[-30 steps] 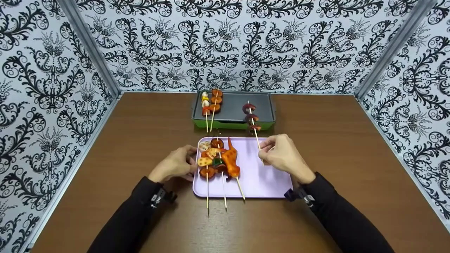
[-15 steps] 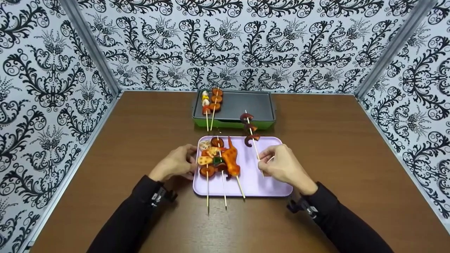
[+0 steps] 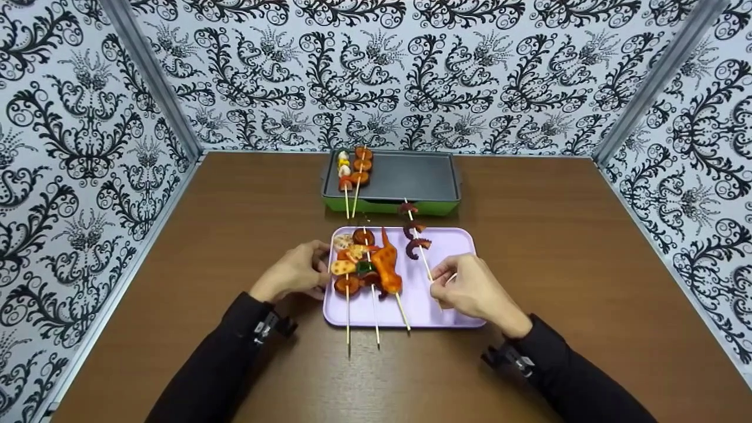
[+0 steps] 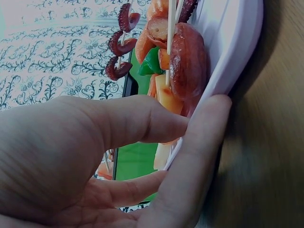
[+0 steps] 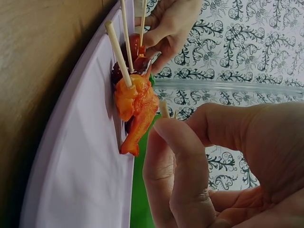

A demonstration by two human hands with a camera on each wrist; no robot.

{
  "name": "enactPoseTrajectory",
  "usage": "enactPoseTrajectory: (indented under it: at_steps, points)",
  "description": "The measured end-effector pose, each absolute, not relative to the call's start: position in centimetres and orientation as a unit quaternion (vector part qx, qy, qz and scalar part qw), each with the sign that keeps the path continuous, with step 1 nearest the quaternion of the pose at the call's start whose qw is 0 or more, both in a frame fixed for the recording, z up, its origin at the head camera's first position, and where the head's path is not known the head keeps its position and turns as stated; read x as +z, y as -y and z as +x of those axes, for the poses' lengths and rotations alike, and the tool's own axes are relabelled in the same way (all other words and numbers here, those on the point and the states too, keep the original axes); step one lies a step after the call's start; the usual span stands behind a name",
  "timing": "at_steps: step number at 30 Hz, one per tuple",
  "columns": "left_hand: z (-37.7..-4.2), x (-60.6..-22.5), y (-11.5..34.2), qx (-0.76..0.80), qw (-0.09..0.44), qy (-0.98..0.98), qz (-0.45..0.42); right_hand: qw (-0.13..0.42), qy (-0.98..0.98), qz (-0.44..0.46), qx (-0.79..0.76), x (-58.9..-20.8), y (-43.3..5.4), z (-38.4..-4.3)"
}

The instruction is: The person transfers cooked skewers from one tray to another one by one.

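My right hand point(image 3: 467, 288) pinches the bare stick of an octopus tentacle skewer point(image 3: 416, 241), which slants over the right part of a lilac tray point(image 3: 455, 320). In the right wrist view, thumb and fingers meet at the stick's end. My left hand point(image 3: 296, 273) grips the tray's left rim, thumb inside and fingers along the outer wall, as the left wrist view shows. Lying on the tray are a chicken wing skewer point(image 3: 386, 270) and two mixed skewers, one with a green pepper piece point(image 3: 364, 267) and one with a round brown slice point(image 3: 348, 286).
Behind the tray stands a green tabletop grill point(image 3: 385, 207) with a dark plate. On its left side rest a skewer of round orange-brown slices point(image 3: 362, 166) and a skewer with white and yellow pieces point(image 3: 344, 170). Patterned walls enclose the brown table point(image 3: 247, 194).
My right hand has drawn the octopus skewer back toward me, from over the grill's front edge to above the tray. My left hand stays at the tray's rim.
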State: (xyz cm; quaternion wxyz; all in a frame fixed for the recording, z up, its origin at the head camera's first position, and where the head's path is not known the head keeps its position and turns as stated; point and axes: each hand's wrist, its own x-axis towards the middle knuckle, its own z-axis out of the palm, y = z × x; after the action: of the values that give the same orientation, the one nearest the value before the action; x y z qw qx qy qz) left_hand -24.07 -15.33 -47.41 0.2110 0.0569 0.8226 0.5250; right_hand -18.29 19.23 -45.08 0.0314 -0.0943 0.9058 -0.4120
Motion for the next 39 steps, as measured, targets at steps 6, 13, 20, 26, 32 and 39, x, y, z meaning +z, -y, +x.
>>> enactPoseTrajectory:
  at_steps: [6,13,20,26,32,39]
  points:
    - [-24.2,-47.5,15.4,0.526,0.211,-0.822,0.055,0.039,-0.909,-0.099,-0.402,-45.2,-19.3,-18.0]
    - [-24.2,-47.6,15.3,0.530,0.217,-0.818,0.049,0.055,-0.908,-0.101,-0.402,-45.9,-19.5,-17.6]
    - [-24.3,-47.6,15.3,0.527,0.210,-0.822,0.050,0.057,-0.913,-0.119,-0.386,-46.6,-19.3,-17.6]
    - [-24.2,-47.6,15.3,0.526,0.212,-0.822,0.051,0.072,-0.908,-0.125,-0.394,-47.1,-19.0,-17.4]
    - [-24.1,-47.7,15.4,0.527,0.213,-0.821,0.051,0.089,-0.902,-0.134,-0.400,-47.5,-18.8,-17.2]
    - [-24.2,-47.6,15.5,0.528,0.209,-0.822,0.047,0.100,-0.897,-0.139,-0.407,-47.6,-18.7,-17.3]
